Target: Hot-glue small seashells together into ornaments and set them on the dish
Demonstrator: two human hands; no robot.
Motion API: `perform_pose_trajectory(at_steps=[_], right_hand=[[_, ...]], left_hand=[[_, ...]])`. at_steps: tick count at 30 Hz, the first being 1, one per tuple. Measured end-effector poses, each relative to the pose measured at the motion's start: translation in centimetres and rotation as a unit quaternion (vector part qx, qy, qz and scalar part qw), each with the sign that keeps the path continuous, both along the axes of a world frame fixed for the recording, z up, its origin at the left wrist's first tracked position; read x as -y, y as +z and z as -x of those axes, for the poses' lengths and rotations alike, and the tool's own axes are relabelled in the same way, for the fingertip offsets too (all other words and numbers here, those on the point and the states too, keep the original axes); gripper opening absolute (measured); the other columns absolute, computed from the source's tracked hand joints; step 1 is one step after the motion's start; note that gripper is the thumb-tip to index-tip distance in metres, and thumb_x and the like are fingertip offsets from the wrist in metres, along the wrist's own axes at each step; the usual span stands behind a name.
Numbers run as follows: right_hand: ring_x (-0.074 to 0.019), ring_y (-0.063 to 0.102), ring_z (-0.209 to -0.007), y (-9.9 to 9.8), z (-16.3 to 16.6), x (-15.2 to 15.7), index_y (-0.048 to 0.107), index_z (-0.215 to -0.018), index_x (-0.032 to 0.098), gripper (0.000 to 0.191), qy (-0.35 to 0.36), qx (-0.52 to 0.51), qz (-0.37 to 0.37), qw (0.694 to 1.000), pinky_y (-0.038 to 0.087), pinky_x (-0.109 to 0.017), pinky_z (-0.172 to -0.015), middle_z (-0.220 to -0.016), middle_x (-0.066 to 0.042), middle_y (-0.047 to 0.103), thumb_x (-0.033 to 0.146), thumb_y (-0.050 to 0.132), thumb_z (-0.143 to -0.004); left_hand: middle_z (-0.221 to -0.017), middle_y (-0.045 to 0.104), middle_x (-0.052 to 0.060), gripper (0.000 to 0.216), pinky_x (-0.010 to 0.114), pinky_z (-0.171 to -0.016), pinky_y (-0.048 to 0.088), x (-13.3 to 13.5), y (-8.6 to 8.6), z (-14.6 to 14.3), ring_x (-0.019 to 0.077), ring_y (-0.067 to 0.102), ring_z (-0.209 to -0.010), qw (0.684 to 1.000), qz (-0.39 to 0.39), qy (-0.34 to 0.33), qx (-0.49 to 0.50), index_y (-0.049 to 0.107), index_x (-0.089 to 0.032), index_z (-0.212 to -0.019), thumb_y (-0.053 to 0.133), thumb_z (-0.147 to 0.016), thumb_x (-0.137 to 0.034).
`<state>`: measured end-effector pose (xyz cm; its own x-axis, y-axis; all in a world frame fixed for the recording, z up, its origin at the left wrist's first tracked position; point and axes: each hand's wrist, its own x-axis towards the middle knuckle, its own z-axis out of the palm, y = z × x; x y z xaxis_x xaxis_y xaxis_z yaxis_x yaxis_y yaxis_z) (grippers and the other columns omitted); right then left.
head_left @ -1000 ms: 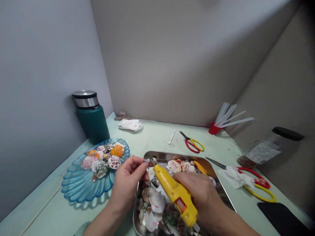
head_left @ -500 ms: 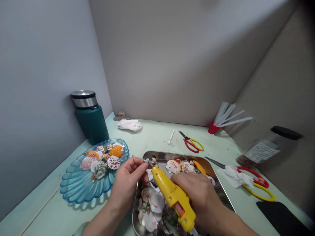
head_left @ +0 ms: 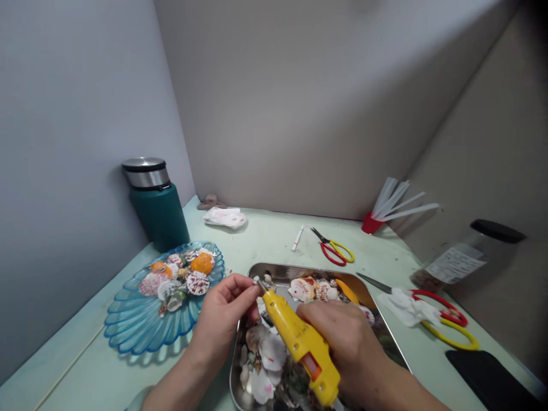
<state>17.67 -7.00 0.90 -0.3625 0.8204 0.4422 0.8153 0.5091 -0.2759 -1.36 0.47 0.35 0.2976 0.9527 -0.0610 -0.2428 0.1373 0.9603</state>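
Observation:
A yellow hot glue gun lies in the grip of my right hand, its nozzle angled up and to the left. Pinched between the thumb and fingers of my left hand is a small whitish piece, perhaps a tiny shell; the nozzle tip meets it or sits very close. Both hands are above a metal tray of seashells. On the left, a blue shell-shaped plate carries a cluster of orange, white and striped shells.
A green bottle stands behind the plate. Small scissors, a red cup of glue sticks and crumpled tissue are at the back. On the right are large scissors, a jar and a black flat object.
Both hands stay almost in place. The whitish piece at my left fingertips has turned slightly beside the nozzle.

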Motion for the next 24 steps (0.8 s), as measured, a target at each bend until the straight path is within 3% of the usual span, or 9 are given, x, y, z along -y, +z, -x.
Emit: perform_pose_trajectory(at_steps=[8,15,20,24], right_hand=[[-0.0160,0.049,-0.057,0.04,0.02,0.08,0.053,-0.079,0.017,0.021,-0.012,-0.004,0.006,1.000,0.023,-0.028,-0.054,-0.064,-0.001,0.056,0.037,0.049,-0.085],[-0.0150,0.047,-0.055,0.24,0.04,0.12,0.052,-0.077,0.018,0.020,-0.024,-0.006,0.011,1.000,0.022,-0.028,-0.053,-0.063,0.001,0.055,0.037,0.051,-0.084],[-0.0161,0.050,-0.057,0.00,0.12,0.07,0.053,-0.080,0.017,0.024,-0.014,-0.008,0.009,1.000,0.023,-0.028,-0.054,-0.065,-0.001,0.057,0.041,0.048,-0.086],[-0.0168,0.051,-0.058,-0.15,0.08,0.13,0.054,-0.081,0.017,0.024,-0.007,-0.007,0.003,1.000,0.025,-0.029,-0.055,-0.066,-0.002,0.058,0.040,0.047,-0.085]], left_hand=[[-0.048,0.058,-0.004,0.014,0.017,-0.049,0.039,-0.18,0.07,-0.10,0.0070,0.049,-0.045,1.000,0.003,0.006,0.006,0.059,-0.015,-0.075,0.067,-0.075,-0.026],[-0.066,0.067,0.000,0.013,0.016,-0.049,0.039,-0.28,0.22,0.19,0.0051,0.050,-0.047,0.999,0.016,0.023,0.046,0.061,-0.014,-0.074,0.069,-0.074,-0.024],[-0.048,0.058,-0.004,0.013,0.017,-0.049,0.039,-0.12,0.00,0.14,0.0066,0.048,-0.045,1.000,0.011,0.011,0.026,0.060,-0.015,-0.075,0.067,-0.076,-0.026],[-0.047,0.057,-0.005,0.015,0.017,-0.047,0.038,0.00,0.12,-0.09,0.0071,0.049,-0.043,1.000,0.003,0.012,-0.014,0.058,-0.015,-0.072,0.069,-0.072,-0.026]])
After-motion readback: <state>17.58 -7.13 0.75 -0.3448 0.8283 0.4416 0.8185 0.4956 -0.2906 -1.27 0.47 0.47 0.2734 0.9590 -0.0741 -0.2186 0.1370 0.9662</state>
